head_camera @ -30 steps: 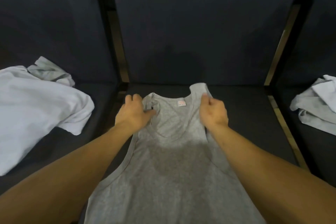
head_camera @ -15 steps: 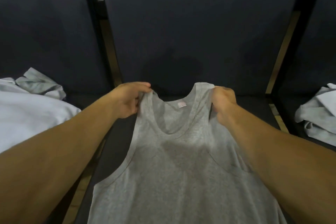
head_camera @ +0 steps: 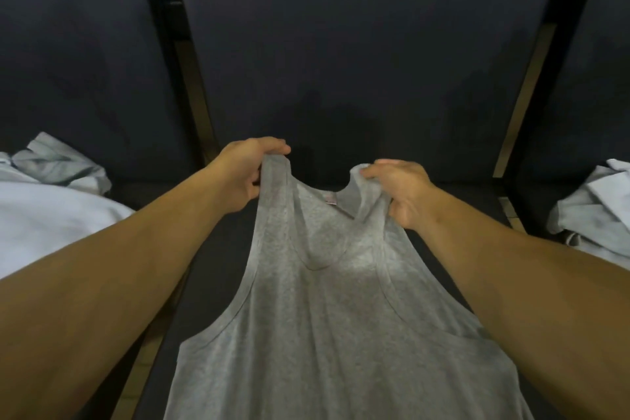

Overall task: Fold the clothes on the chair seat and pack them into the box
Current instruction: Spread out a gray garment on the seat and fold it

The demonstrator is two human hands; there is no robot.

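- Both shoulder straps have risen off the seat since a moment ago, the tank top (head_camera: 327,310) now stretched taut toward 12 o'clock.
- Left hand (head_camera: 243,174) pinches the left strap; right hand (head_camera: 399,191) pinches the right strap.
- Soft heathered grey knit with ribbed edging and a scooped neck; its lower body lies on the dark padded chair seat (head_camera: 218,269).
- Crumpled pale clothes (head_camera: 51,215) lie at 9 o'clock, a grey-white pile (head_camera: 600,211) at 3 o'clock.

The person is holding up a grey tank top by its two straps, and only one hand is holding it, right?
Not quite. Both hands hold it: the left hand grips one strap and the right hand grips the other strap of the grey tank top. The head view shows this.
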